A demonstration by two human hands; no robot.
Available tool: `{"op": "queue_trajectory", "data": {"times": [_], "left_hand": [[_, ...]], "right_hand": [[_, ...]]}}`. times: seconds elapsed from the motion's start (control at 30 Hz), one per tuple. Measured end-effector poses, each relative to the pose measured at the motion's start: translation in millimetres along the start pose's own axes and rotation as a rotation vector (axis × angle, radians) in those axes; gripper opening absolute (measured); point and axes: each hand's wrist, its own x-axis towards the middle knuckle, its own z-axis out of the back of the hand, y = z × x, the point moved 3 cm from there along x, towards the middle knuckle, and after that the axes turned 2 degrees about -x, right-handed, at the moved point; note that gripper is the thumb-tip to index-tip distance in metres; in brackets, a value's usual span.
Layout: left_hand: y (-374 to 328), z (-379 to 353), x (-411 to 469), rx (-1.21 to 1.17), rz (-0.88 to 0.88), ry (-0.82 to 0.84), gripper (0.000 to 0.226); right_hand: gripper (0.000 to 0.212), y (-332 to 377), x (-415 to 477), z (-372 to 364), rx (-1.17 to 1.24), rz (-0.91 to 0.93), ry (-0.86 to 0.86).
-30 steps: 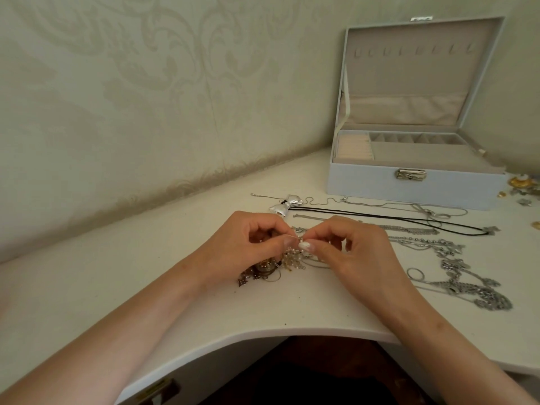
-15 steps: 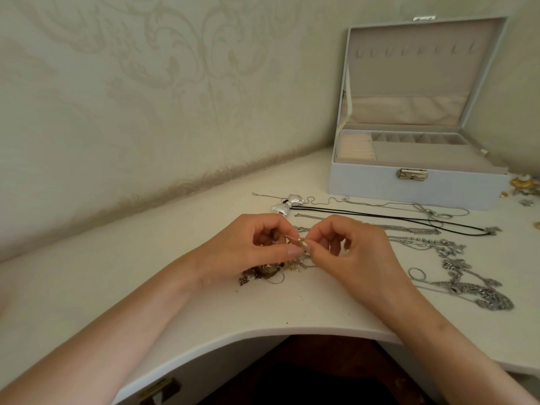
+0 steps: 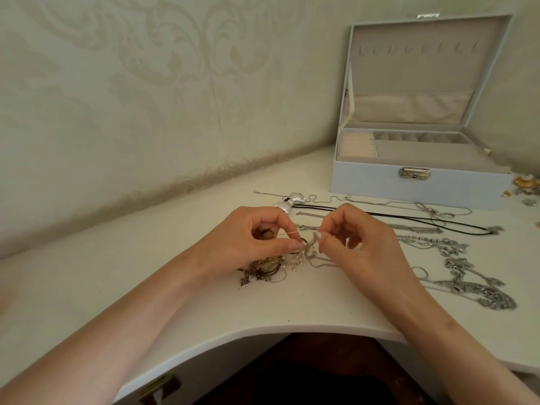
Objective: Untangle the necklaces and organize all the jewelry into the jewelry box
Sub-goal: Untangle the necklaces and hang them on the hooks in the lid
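Half a second ago the two hands were tip to tip. Now they are pulled a little apart. The left hand (image 3: pixel 251 242) pinches a thin pale chain (image 3: pixel 287 233) between thumb and finger, and the chain makes a tight line across its fingers. The right hand (image 3: pixel 361 244) pinches a small curly silver bit (image 3: pixel 313 244) of the tangle, with its other fingers curled in. The messy heap of gold and brown tangled jewelry (image 3: pixel 267 268) lies under the left hand, near the curved front edge of the white tabletop (image 3: pixel 131 282), in the same spot as before.

From the left hand, a wide stretch of white tabletop runs to the left edge and back to the wall. Close on the right of the right hand, shiny silver necklaces (image 3: pixel 467 276) are laid out toward the right edge. Just behind the hands lie a long black cord necklace (image 3: pixel 409 216) and a little silver bow (image 3: pixel 292 201).

The pale blue jewelry box with a silver clasp (image 3: pixel 380 185) stands at the back right corner, well apart from the hands. Its lid is up and its soft grey slots show. Small gold pieces (image 3: pixel 526 182) sit beside it at the right edge. The wall (image 3: pixel 146 97) is pale green with swirly leaves.
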Motion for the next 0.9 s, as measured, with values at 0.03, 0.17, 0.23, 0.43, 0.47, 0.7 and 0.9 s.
{"op": "queue_trajectory", "data": {"times": [0.03,0.17,0.23,0.43,0.47,0.7,0.9], "left_hand": [[-0.6,-0.8,-0.1,0.019,-0.003,0.002,0.019],[-1.7,-4.0,-1.4,0.046,-0.021,0.000,0.025],[-1.2,-5.0,-1.7,0.035,-0.014,0.008,0.022],[-3.5,-5.0,-2.7,0.036,-0.054,-0.017,0.026],[-3.2,-4.9,-2.4,0.038,-0.058,-0.022,0.027],[3.1,-1.9,-0.2,-0.003,-0.053,-0.030,0.024],[3.6,-0.8,0.5,-0.014,-0.041,-0.027,0.021]], "right_hand": [[0.018,0.6,-0.2,-0.1,0.006,0.002,0.003],[0.017,3.1,-1.3,-1.0,0.007,0.017,0.036],[0.013,3.0,-1.5,-1.0,0.020,0.012,0.039],[0.013,4.1,-1.3,-1.1,0.020,0.013,0.032],[0.016,4.1,-1.5,-0.6,0.026,0.013,0.023],[0.018,2.7,-1.7,1.1,0.034,-0.005,-0.008],[0.011,2.9,-1.6,2.3,0.027,-0.025,-0.043]]}}
